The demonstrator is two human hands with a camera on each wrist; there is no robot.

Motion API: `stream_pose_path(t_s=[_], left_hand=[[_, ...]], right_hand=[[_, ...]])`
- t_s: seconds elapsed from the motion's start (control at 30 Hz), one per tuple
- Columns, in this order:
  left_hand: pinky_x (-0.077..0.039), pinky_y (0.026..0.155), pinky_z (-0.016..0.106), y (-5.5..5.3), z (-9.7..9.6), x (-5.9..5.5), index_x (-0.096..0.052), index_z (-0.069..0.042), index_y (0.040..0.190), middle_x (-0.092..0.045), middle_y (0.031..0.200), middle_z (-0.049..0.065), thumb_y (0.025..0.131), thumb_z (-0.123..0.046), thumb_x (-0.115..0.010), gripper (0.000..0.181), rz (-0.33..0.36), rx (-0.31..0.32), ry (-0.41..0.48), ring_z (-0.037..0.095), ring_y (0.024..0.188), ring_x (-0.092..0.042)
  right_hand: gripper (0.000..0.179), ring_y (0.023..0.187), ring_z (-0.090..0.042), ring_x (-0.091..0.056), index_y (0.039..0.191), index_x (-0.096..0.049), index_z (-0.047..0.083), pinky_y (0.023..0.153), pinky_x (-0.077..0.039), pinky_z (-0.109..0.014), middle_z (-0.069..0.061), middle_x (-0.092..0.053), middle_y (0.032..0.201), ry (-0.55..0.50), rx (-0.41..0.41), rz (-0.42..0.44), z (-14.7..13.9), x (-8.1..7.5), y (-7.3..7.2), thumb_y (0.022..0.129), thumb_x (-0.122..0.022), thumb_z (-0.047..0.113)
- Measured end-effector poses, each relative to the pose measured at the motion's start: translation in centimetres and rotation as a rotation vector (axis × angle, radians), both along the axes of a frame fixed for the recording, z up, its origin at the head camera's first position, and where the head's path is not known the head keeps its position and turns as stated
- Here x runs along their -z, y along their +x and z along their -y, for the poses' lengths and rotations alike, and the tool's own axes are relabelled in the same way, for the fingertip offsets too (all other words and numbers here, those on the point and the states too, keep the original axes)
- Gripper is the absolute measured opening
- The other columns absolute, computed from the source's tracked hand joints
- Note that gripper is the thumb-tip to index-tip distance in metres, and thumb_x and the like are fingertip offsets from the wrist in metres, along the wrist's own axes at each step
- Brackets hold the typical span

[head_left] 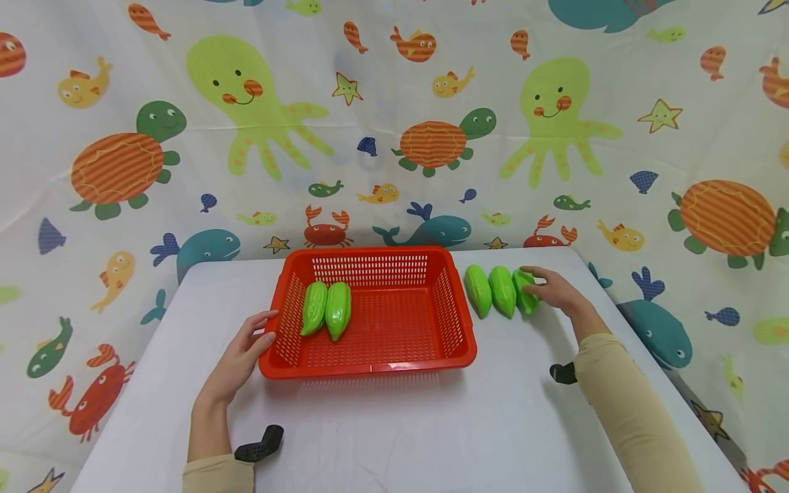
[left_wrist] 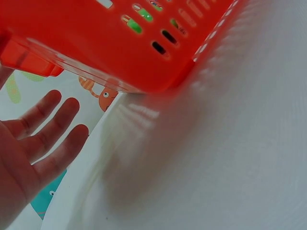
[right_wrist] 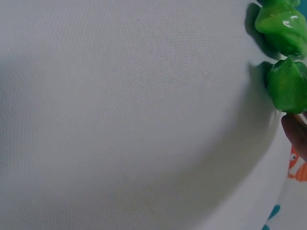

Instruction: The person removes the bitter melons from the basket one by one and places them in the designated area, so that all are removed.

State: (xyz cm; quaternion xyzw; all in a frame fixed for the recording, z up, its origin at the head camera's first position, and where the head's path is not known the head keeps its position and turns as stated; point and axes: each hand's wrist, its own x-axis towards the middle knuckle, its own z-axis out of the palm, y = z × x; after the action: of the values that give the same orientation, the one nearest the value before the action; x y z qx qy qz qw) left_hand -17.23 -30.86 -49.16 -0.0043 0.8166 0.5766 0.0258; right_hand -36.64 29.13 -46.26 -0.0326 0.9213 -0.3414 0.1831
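My right hand (head_left: 557,291) is at the rightmost of three glossy green ridged fruits, which look like star fruit. Its fingers reach over this green fruit (head_left: 526,296), with the thumb against the near side. In the right wrist view, a fingertip (right_wrist: 295,132) meets the end of the same fruit. My left hand (head_left: 240,356) is at the left rim of a red plastic basket (head_left: 370,372), thumb and index finger right at the edge. Three of its fingers (left_wrist: 60,153) extend loosely in the left wrist view. Inside the basket, two more green fruits (head_left: 337,308) lie side by side toward the left.
The other two green fruits (head_left: 502,291) lie in a row between the basket and my right hand. Everything stands on a white table (head_left: 394,438). Behind it hangs a curtain (head_left: 382,123) printed with sea animals. Black straps (head_left: 261,445) show at both wrists.
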Motion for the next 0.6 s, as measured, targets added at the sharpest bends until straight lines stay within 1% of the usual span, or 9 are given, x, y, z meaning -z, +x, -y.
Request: stream_pose_path(t_s=[0.23,0.4,0.5,0.6], left_hand=[[-0.053,0.092,0.042,0.0,0.0,0.0,-0.030,-0.020,0.151,-0.027,0.153,0.019,0.101,-0.036,-0.051,0.057,-0.003,0.003,0.003,0.039,0.133,-0.037],[-0.053,0.091,0.040,0.0,0.0,0.0,-0.030,-0.020,0.151,-0.027,0.152,0.019,0.101,-0.036,-0.051,0.056,-0.008,0.004,0.001,0.039,0.133,-0.037],[-0.053,0.091,0.039,0.0,0.0,0.0,-0.031,-0.020,0.151,-0.027,0.152,0.019,0.101,-0.036,-0.051,0.056,-0.014,0.006,-0.001,0.039,0.133,-0.037],[-0.053,0.091,0.039,0.0,0.0,0.0,-0.031,-0.020,0.151,-0.028,0.152,0.019,0.101,-0.036,-0.051,0.056,-0.016,0.008,-0.004,0.039,0.132,-0.037]], right_hand=[[0.059,0.135,-0.053,-0.029,0.152,-0.030,0.006,0.107,-0.029,-0.065,-0.030,-0.022,0.154,0.007,0.017,-0.064,-0.1,-0.8,0.0,0.101,-0.053,0.024],[0.063,0.136,-0.050,-0.029,0.153,-0.027,0.006,0.107,-0.030,-0.063,-0.030,-0.023,0.154,-0.013,0.083,-0.117,0.5,-1.9,-0.1,0.100,-0.053,0.027],[0.067,0.138,-0.048,-0.029,0.154,-0.025,0.006,0.108,-0.031,-0.061,-0.028,-0.024,0.154,-0.047,0.126,-0.154,1.2,-2.7,-0.3,0.100,-0.055,0.031],[0.070,0.139,-0.045,-0.030,0.154,-0.024,0.006,0.108,-0.032,-0.060,-0.025,-0.026,0.155,-0.083,0.153,-0.196,2.1,-3.6,-0.3,0.099,-0.057,0.034]])
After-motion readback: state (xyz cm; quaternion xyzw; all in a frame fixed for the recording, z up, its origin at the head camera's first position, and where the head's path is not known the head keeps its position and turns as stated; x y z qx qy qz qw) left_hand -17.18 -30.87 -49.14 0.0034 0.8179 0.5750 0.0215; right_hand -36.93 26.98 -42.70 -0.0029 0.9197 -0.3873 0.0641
